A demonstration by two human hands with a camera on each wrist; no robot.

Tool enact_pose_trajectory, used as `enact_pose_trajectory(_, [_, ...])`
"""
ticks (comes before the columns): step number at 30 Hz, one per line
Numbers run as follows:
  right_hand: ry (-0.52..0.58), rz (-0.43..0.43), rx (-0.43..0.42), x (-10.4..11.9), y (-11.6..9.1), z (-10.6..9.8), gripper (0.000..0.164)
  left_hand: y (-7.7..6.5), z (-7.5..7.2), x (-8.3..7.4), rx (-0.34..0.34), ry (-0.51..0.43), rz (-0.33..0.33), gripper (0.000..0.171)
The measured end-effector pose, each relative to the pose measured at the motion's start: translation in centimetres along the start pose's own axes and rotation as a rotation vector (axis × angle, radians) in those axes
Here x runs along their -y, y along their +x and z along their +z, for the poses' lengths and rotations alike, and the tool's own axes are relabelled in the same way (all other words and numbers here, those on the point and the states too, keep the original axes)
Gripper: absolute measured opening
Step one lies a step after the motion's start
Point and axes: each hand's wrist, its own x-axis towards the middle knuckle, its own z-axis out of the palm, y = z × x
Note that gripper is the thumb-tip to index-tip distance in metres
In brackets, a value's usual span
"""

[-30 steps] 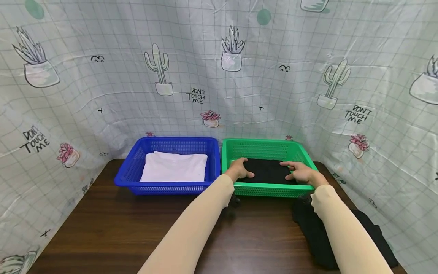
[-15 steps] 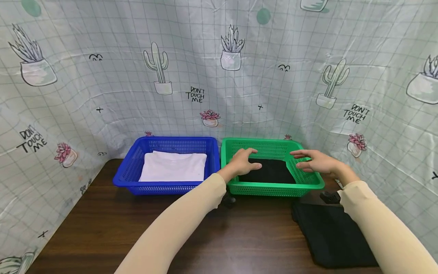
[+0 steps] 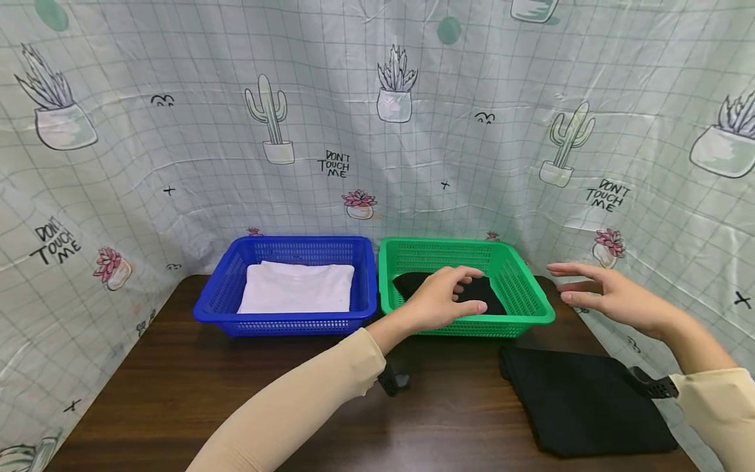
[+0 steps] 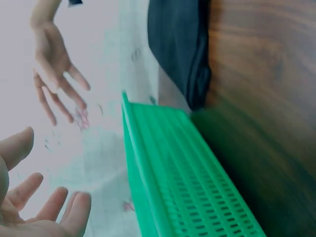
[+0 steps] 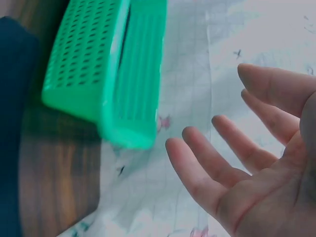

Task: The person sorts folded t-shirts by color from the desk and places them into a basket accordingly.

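In the head view my left hand (image 3: 439, 300) hovers over the front of the green basket (image 3: 460, 326), fingers loosely bent and holding nothing. Inside that basket lies a folded black cloth (image 3: 492, 303), partly hidden behind the hand. My right hand (image 3: 616, 298) is in the air to the right of the basket, its fingers spread and bare. Below it on the table rests another folded black cloth (image 3: 584, 403). The right wrist view shows the right hand (image 5: 266, 168) apart from the green basket (image 5: 81, 59).
A blue basket (image 3: 295, 326) with a folded white garment (image 3: 297, 288) in it stands left of the green one. The brown wooden table (image 3: 177, 387) meets a patterned curtain (image 3: 206, 144) at the back and sides.
Both hands have let go of the black cloth in the green basket and lifted. The right hand has moved right, out of the basket; the left has also shifted right, toward the basket's front.
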Motion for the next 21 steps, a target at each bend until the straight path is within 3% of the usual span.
enact_pose_trajectory(5, [-0.032, 0.029, -0.045, -2.2, -3.4, 0.0, 0.054, -1.3, 1.7, -0.6, 0.03, -0.035, 0.061, 0.059])
enact_pose_trajectory(11, [-0.011, 0.089, -0.034, -5.4, -6.5, 0.7, 0.056, -2.5, 5.2, -0.1, 0.065, -0.081, 0.042, 0.06])
enact_pose_trajectory(21, [-0.04, 0.242, -0.009, -10.4, -10.4, 3.0, 0.067, -3.1, 10.7, 1.7, 0.121, -0.153, -0.123, 0.062])
